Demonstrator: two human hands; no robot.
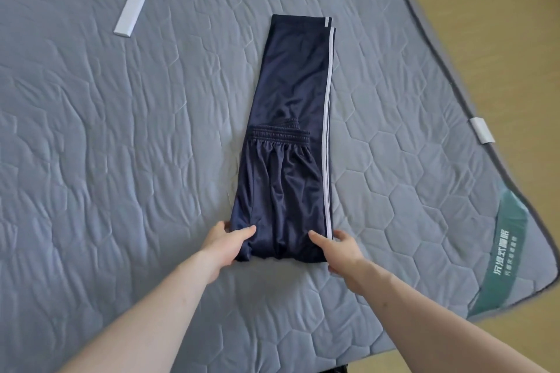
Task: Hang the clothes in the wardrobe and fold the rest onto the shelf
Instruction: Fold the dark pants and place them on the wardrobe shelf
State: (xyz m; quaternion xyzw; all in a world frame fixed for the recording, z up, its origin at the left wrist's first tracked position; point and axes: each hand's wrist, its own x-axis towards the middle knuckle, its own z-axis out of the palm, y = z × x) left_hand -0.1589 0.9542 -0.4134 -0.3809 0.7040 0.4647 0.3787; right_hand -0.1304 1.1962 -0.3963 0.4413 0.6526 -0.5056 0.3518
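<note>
Dark navy track pants (pixel 291 118) with a white side stripe lie lengthwise on the bed, folded into a long narrow strip. The elastic waistband is folded over onto the legs near the middle. My left hand (pixel 225 244) grips the near left corner of the fold, thumb on top of the cloth. My right hand (pixel 338 250) pinches the near right corner beside the white stripe, thumb on top.
The pants rest on a grey-blue quilted mattress cover (pixel 121 160). A white rectangular box (pixel 130 14) lies at the far left. A white clip (pixel 481 130) sits on the cover's right edge, a green label (pixel 500 254) at its corner. Wooden floor (pixel 521 39) lies to the right.
</note>
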